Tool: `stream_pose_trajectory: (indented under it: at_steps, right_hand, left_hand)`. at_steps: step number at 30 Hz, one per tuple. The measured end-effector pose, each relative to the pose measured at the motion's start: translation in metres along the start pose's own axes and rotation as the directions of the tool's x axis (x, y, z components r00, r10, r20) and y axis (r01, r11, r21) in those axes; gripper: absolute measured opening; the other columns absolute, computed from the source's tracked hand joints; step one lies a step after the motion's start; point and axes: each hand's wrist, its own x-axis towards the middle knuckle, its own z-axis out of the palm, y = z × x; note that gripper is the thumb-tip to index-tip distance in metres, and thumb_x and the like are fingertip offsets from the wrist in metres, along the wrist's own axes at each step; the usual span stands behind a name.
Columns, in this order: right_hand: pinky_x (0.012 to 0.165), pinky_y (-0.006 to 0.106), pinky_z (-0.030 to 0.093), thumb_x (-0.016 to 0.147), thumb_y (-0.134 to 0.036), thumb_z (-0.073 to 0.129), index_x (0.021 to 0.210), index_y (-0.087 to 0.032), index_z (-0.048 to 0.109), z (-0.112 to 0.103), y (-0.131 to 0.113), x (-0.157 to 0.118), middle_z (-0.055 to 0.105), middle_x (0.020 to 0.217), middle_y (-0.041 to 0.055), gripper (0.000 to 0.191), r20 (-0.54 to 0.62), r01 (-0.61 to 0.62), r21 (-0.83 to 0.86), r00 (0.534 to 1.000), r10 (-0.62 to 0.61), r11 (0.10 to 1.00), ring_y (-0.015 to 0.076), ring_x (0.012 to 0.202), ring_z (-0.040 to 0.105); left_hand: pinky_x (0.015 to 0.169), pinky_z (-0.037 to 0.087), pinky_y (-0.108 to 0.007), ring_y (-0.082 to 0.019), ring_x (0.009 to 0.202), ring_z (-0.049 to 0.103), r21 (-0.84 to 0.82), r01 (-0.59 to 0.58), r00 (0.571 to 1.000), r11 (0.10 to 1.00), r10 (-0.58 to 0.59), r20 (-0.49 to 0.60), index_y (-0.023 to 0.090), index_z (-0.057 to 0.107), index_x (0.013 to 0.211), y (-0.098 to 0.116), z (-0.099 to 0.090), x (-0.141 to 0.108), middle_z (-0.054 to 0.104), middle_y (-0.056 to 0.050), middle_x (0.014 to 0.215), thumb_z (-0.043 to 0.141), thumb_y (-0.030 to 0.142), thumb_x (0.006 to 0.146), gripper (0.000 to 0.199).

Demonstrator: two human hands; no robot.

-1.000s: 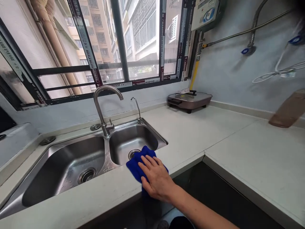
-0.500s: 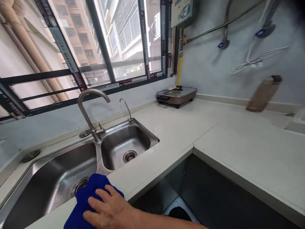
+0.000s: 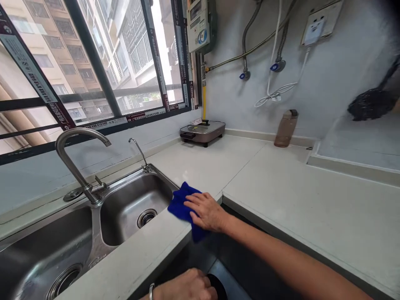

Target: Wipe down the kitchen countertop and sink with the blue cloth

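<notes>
A crumpled blue cloth (image 3: 180, 204) lies on the white countertop, right of the small sink basin, with one corner hanging over the front edge. My right hand (image 3: 204, 210) presses it down from above, fingers laid out across the fabric and moving it along. At the bottom, below the counter edge, my left hand (image 3: 190, 285) is curled into a loose fist, a silver bangle on its wrist. No object shows in it, though the palm is turned out of sight. The steel double sink (image 3: 96, 233) is on the left, with a tall curved faucet (image 3: 75, 166).
A thin second spout (image 3: 139, 152) rises behind the small basin. An electric pan with a glass lid (image 3: 203, 131) stands in the back corner. A brown bottle (image 3: 286, 129) is against the right wall. The countertop (image 3: 296, 187) turns a corner to the right, with dark space under it.
My right hand and the blue cloth have moved right along the counter, from beside the large basin to near the inner corner. My view has swung right, and my left hand has appeared.
</notes>
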Motion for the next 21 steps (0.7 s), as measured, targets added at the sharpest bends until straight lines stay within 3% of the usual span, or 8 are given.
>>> stream_pose_trajectory:
  at_steps: [4,7,12,16,21]
  right_hand:
    - [0.091,0.049,0.042,0.099,-0.034,0.038,0.13,-0.016,0.061,-0.025,0.057,-0.011,0.057,0.135,0.015,0.042,0.05,-0.277,-0.225,0.954,0.295,0.934,0.0332,0.116,0.052]
    - [0.089,0.05,0.043,0.1,-0.036,0.036,0.124,-0.015,0.065,-0.041,0.098,-0.033,0.06,0.128,0.0175,0.043,0.03,-0.462,-0.333,0.866,0.499,0.822,0.0355,0.113,0.053]
    - [0.095,0.052,0.043,0.099,-0.037,0.035,0.128,-0.017,0.062,-0.059,0.16,-0.093,0.054,0.138,0.0161,0.044,-0.024,-0.642,-0.396,0.723,0.691,0.657,0.0359,0.122,0.049]
    - [0.107,0.052,0.036,0.098,-0.042,0.035,0.134,-0.015,0.056,-0.059,0.188,-0.126,0.051,0.143,0.0142,0.05,-0.092,-0.768,-0.372,0.59,0.802,0.522,0.0358,0.137,0.036]
    - [0.108,0.055,0.036,0.096,-0.047,0.032,0.147,-0.016,0.041,-0.049,0.199,-0.111,0.039,0.154,0.013,0.06,-0.041,-0.778,-0.351,0.57,0.821,0.522,0.0362,0.14,0.034]
  left_hand:
    - [0.045,0.031,-0.029,-0.014,0.058,0.06,0.045,0.007,0.993,0.999,-0.012,0.117,0.018,0.062,0.075,-0.021,-0.002,0.029,0.066,0.001,0.066,0.058,0.021,0.094,0.02]
    - [0.043,0.028,-0.029,-0.016,0.058,0.063,0.095,0.037,0.977,0.995,-0.056,0.208,0.016,0.062,0.066,-0.037,0.006,0.045,0.068,-0.002,0.068,0.058,0.019,0.092,0.026]
    - [0.045,0.034,-0.028,-0.019,0.057,0.065,0.117,0.088,0.962,0.989,-0.114,0.248,0.015,0.066,0.067,-0.055,0.016,0.058,0.068,-0.005,0.064,0.062,0.022,0.09,0.024]
    - [0.046,0.034,-0.027,-0.02,0.059,0.068,0.024,0.093,0.942,0.995,-0.096,0.321,0.018,0.069,0.071,-0.058,0.022,0.062,0.072,-0.005,0.069,0.069,0.025,0.085,0.016]
    - [0.049,0.037,-0.024,-0.02,0.061,0.067,-0.142,0.171,0.924,0.975,-0.109,0.366,0.024,0.075,0.088,-0.054,0.041,0.072,0.074,-0.006,0.076,0.064,0.031,0.089,0.014]
